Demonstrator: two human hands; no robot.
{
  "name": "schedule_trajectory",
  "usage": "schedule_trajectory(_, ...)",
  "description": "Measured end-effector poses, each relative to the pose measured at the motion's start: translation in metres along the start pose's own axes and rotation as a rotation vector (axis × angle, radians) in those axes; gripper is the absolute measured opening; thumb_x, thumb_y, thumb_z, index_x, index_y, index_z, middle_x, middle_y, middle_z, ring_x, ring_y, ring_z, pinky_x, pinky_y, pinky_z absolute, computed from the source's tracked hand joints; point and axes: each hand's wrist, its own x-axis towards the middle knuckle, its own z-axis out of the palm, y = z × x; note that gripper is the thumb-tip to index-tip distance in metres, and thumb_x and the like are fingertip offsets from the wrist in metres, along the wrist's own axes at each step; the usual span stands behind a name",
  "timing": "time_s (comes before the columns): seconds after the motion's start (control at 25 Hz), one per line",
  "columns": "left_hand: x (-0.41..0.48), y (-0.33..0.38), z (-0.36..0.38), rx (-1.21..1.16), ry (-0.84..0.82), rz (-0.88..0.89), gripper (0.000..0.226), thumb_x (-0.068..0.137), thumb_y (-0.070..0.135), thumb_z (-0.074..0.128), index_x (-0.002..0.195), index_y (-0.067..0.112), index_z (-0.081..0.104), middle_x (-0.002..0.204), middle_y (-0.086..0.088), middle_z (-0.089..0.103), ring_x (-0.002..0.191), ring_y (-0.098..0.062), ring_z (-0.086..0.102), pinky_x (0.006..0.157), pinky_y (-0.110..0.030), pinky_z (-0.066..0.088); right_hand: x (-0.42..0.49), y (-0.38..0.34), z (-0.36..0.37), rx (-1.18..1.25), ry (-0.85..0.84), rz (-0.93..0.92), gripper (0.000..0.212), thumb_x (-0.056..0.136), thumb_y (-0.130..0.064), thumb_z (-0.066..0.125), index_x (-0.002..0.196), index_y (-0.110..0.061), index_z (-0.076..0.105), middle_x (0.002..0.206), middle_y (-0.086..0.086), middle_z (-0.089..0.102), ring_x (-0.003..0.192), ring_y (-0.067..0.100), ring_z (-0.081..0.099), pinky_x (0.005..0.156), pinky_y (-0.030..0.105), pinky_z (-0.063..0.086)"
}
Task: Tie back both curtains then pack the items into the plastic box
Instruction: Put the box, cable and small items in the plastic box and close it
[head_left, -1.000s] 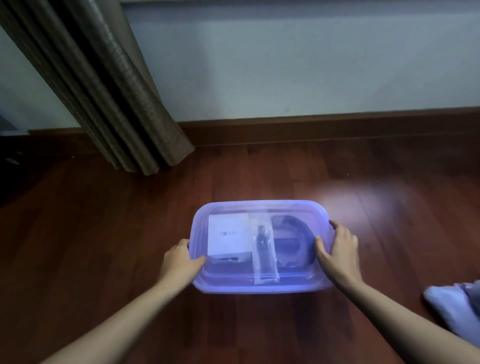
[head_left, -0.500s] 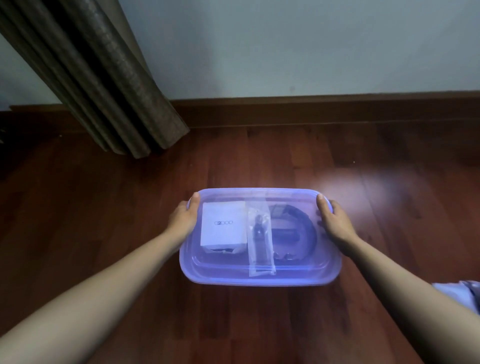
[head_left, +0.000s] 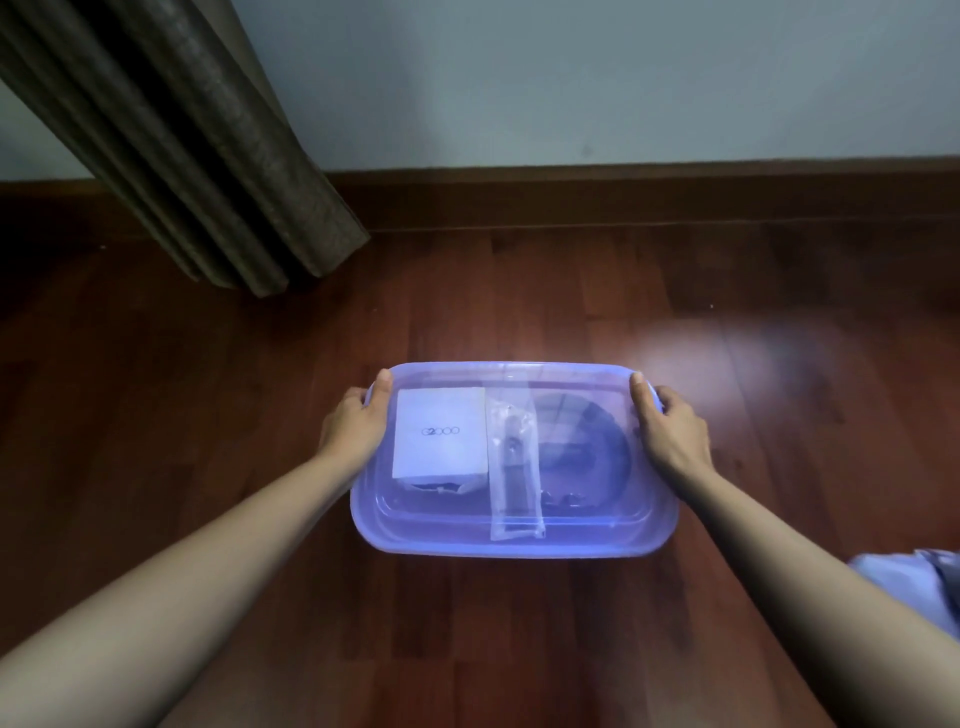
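Note:
A translucent purple plastic box (head_left: 514, 540) rests on the wooden floor with its lid on. Through the lid show a white carton marked G2000 (head_left: 440, 431), a clear plastic sleeve with a dark slim item (head_left: 514, 467) and a dark coiled belt (head_left: 587, 447). My left hand (head_left: 356, 423) grips the box's far left corner, thumb on the lid. At the far right corner my right hand (head_left: 670, 428) holds the rim in the same way. A dark brown curtain (head_left: 171, 130) hangs gathered at the upper left, its hem at the floor.
The wall and a dark skirting board (head_left: 623, 197) run behind the box. A pale blue piece of cloth (head_left: 914, 582) lies at the right edge. Bare wooden floor (head_left: 182, 395) surrounds the box.
Both hands slid from the box's near sides to its far corners, thumbs now on the lid. The view tilted down slightly, so the box sits lower and closer.

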Motion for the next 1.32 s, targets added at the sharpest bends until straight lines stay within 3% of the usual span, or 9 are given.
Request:
schedule_trajectory(0.12,-0.002,-0.022,-0.006,-0.174,-0.107,-0.091,0.088,0.063,0.094,0.026,0.102,0.024,0.061,0.101,-0.002,0.069,0.090,-0.024,0.065,0.086,-0.041,0.051,-0.011,0.009,-0.007,-0.005,-0.082,0.087,0.064,0.089,-0.067,0.029,0.128,-0.021,0.051,0.132,0.014,0.055,0.123,0.037,0.047,0.100,0.040,0.034)
schedule_trajectory(0.28,-0.049,-0.051,0.002,-0.084,-0.013,-0.056,0.057,0.083,0.066,0.047,0.090,0.012,0.061,0.084,-0.002,0.064,0.082,-0.025,0.061,0.070,-0.032,0.043,-0.045,0.034,-0.013,0.046,-0.248,0.087,0.069,0.071,-0.079,0.045,0.109,-0.024,0.059,0.110,0.001,0.065,0.107,0.027,0.059,0.086,0.034,0.044)
schedule_trajectory(0.4,-0.056,-0.051,-0.008,-0.072,0.056,0.004,0.050,0.089,0.052,0.050,0.065,0.009,0.054,0.065,-0.004,0.058,0.072,-0.029,0.055,0.056,-0.030,0.036,-0.050,0.019,-0.008,0.001,-0.229,0.012,0.049,0.080,-0.065,0.054,0.103,-0.022,0.060,0.102,0.002,0.067,0.099,0.027,0.061,0.082,0.034,0.046)
schedule_trajectory(0.6,-0.031,-0.084,-0.096,-0.043,0.212,-0.015,0.052,0.090,0.051,0.049,0.055,0.013,0.050,0.056,-0.004,0.056,0.069,-0.028,0.055,0.057,-0.032,0.033,-0.063,-0.069,0.043,-0.011,-0.328,-0.123,0.062,0.071,-0.077,0.049,0.105,-0.026,0.058,0.103,0.000,0.067,0.095,0.025,0.062,0.087,0.041,0.051)
schedule_trajectory(0.8,-0.020,-0.123,-0.223,-0.114,0.413,-0.075,0.055,0.088,0.050,0.053,0.049,0.014,0.040,0.048,-0.002,0.044,0.052,-0.019,0.044,0.047,-0.028,0.028,-0.113,-0.176,0.122,0.035,-0.413,-0.210,0.039,0.084,-0.061,0.051,0.102,-0.026,0.051,0.099,0.001,0.058,0.090,0.024,0.057,0.078,0.033,0.046)
schedule_trajectory(0.96,-0.010,-0.152,-0.323,-0.202,0.499,-0.103,0.054,0.085,0.049,0.058,0.048,0.015,0.036,0.048,-0.001,0.037,0.047,-0.017,0.036,0.046,-0.026,0.022,-0.162,-0.255,0.178,0.059,-0.457,-0.210,0.036,0.085,-0.059,0.050,0.101,-0.027,0.049,0.098,0.001,0.056,0.089,0.024,0.056,0.080,0.034,0.047)
schedule_trajectory(1.16,0.018,-0.171,-0.405,-0.213,0.513,-0.051,0.044,0.086,0.047,0.058,0.061,0.012,0.055,0.058,-0.001,0.051,0.053,-0.013,0.047,0.046,-0.021,0.031,-0.193,-0.320,0.233,0.123,-0.455,-0.183,0.048,0.084,-0.061,0.048,0.113,-0.022,0.053,0.099,-0.001,0.056,0.094,0.024,0.056,0.087,0.036,0.047)
schedule_trajectory(1.24,0.037,-0.178,-0.422,-0.228,0.563,-0.082,0.046,0.085,0.050,0.059,0.070,0.006,0.061,0.061,-0.003,0.053,0.057,-0.016,0.048,0.050,-0.025,0.033,-0.198,-0.340,0.252,0.131,-0.450,-0.169,0.054,0.084,-0.061,0.048,0.116,-0.018,0.054,0.102,0.002,0.058,0.100,0.027,0.058,0.090,0.037,0.047)
schedule_trajectory(1.32,0.058,-0.179,-0.435,-0.274,0.595,-0.114,0.052,0.084,0.054,0.058,0.089,0.002,0.067,0.077,-0.009,0.061,0.070,-0.024,0.055,0.060,-0.031,0.039,-0.199,-0.356,0.270,0.137,-0.446,-0.173,0.059,0.085,-0.062,0.047,0.118,-0.013,0.054,0.109,0.008,0.062,0.108,0.032,0.057,0.092,0.038,0.046)
